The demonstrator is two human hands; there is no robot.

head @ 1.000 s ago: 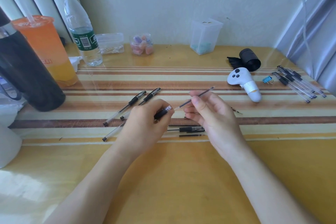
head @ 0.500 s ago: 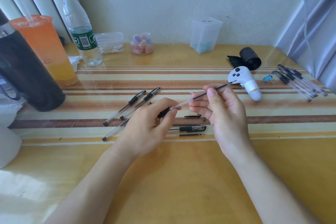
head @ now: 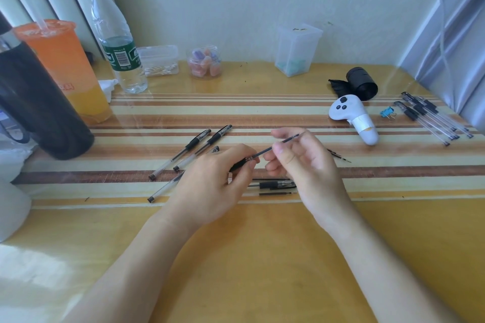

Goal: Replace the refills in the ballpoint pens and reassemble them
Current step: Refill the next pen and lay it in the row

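Refill [head: 264,151] — slim dark rod, right hand [head: 301,165] pinching, left hand [head: 212,178] holding pen [head: 237,165]

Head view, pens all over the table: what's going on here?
A person works over the table. The left hand grips a pen barrel; the right hand pinches a thin refill whose lower end meets the barrel's open end. At left lie three pens, under the hands loose parts, and far right a bunch of pens.

No legible text; the bottle label [head: 121,56] seemingly shows a barcode
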